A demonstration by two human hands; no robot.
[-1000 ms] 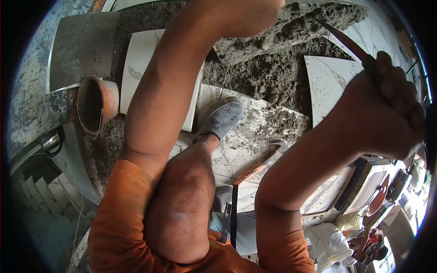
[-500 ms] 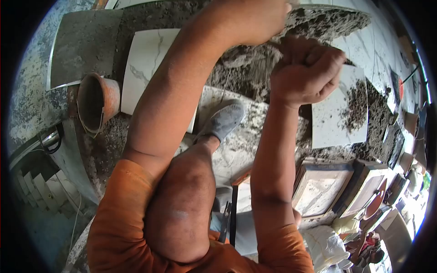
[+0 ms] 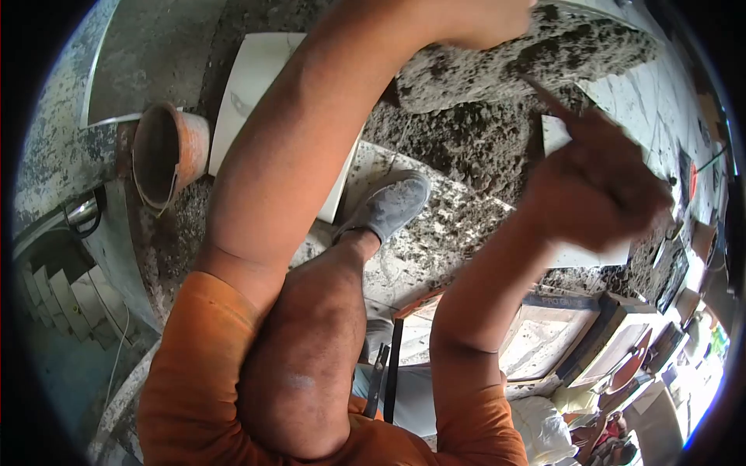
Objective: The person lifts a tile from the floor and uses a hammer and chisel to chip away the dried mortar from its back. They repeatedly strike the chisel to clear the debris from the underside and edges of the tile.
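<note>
At the top, my left hand [image 3: 489,22] is closed at the edge of a raised, tilted tile [image 3: 594,9]. Its fingertips are partly hidden. The side of the tile facing me is coated with rough grey mortar [image 3: 466,78]. My right hand [image 3: 602,182], smeared by motion, makes a fist to the right of it. From that fist a slim, pointed tool [image 3: 553,99] sticks out toward the coated tile; its exact kind is too blurred to tell. Loose, crumbly mortar [image 3: 474,147] lies on the floor below the tile.
An orange bucket [image 3: 193,147] stands at the left beside a white marbled tile [image 3: 252,85]. My shoe [image 3: 392,203] rests on the mortar-spattered floor. Boxes of tiles [image 3: 556,330] and a white sack [image 3: 540,427] are at the lower right.
The mortar-coated underside of the tile now shows more fully. My right hand has swung right and down, away from my left hand, which has shifted slightly right.
</note>
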